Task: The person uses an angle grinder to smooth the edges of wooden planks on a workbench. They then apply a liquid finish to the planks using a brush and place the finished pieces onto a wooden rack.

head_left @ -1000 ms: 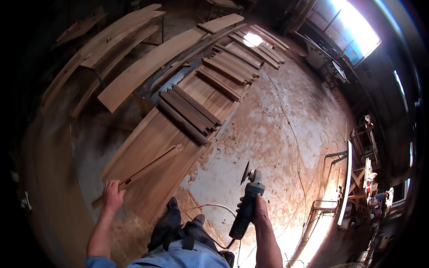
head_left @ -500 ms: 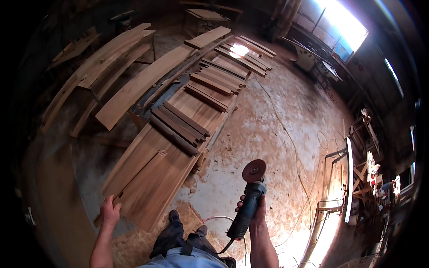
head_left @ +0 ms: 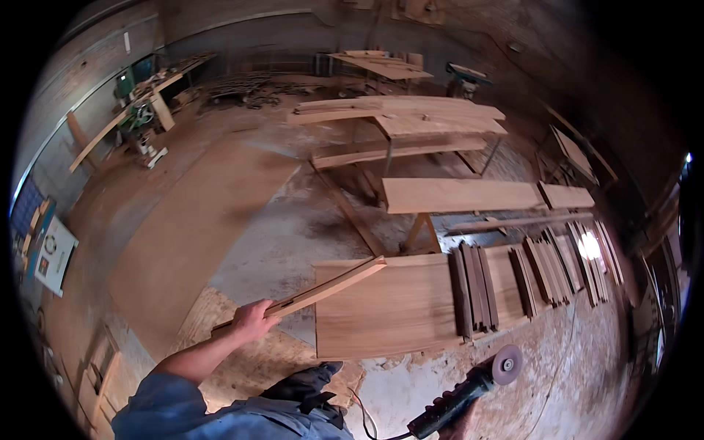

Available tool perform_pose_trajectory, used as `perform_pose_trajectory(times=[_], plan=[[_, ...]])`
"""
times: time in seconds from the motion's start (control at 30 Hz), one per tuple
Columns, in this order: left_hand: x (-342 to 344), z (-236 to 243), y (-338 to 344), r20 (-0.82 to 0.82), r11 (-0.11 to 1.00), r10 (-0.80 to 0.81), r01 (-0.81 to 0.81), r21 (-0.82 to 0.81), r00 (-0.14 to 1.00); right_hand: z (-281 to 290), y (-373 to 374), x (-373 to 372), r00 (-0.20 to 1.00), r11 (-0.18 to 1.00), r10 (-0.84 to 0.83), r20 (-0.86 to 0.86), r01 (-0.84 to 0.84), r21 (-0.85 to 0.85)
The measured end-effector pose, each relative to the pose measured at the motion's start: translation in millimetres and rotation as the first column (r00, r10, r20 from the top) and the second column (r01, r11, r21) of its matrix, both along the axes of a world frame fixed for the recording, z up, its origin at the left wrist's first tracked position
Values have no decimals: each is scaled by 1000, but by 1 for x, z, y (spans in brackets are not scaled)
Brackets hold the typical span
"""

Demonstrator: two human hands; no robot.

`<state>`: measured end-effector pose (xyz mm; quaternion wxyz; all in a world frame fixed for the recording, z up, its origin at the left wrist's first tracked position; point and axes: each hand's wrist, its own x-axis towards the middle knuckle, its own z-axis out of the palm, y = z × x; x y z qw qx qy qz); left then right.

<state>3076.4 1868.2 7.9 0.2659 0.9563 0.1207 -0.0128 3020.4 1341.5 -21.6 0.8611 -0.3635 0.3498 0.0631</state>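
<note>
My left hand point(head_left: 251, 321) grips a narrow wooden piece point(head_left: 337, 281) at lower centre, its far end over the left end of a wide wooden panel point(head_left: 381, 315). To the right, several dark wooden strips point(head_left: 473, 290) lie across that panel, with lighter strips point(head_left: 550, 271) beside them. At lower right, my right hand point(head_left: 462, 414) is wrapped round a dark angle grinder point(head_left: 444, 403), partly hidden behind it. The grinder's round disc point(head_left: 506, 364) faces up, clear of the wood, and its cord hangs down toward my body.
Long boards rest on trestles point(head_left: 462, 196) behind the panel, with more stacked planks point(head_left: 396, 108) beyond. Machines and a bench point(head_left: 139, 117) line the left wall. A white-fronted machine point(head_left: 55, 257) is at the far left. A brown sheet point(head_left: 183, 235) covers part of the grey floor.
My view has swung left, so the boards now run crosswise. My left hand has shifted the narrow piece toward the panel's left end. The grinder has tilted toward the right.
</note>
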Motion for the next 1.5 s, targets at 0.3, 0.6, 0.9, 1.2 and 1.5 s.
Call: perform_pose_trajectory(times=[0.3, 0.6, 0.9, 1.2, 1.5], plan=[[-138, -7, 78, -65, 922, 386, -382, 60, 920, -58, 43, 73, 934, 927, 356, -15, -355, -120], [-125, -36, 128, -125, 885, 450, -460, -72, 884, -26, 110, 126, 838, 632, 502, -215, -525, -570], [-58, -77, 228, -128, 961, 273, -276, -5, 953, -50, 146, 166, 874, 539, 446, -194, -435, -721], [-10, -96, 315, -114, 971, 229, -235, -43, 967, -49, 164, 177, 871, 471, 327, -366, -486, -737], [37, -78, 323, -194, 934, 298, -327, -141, 935, -48, 191, 189, 942, 331, 151, -301, -335, -882]])
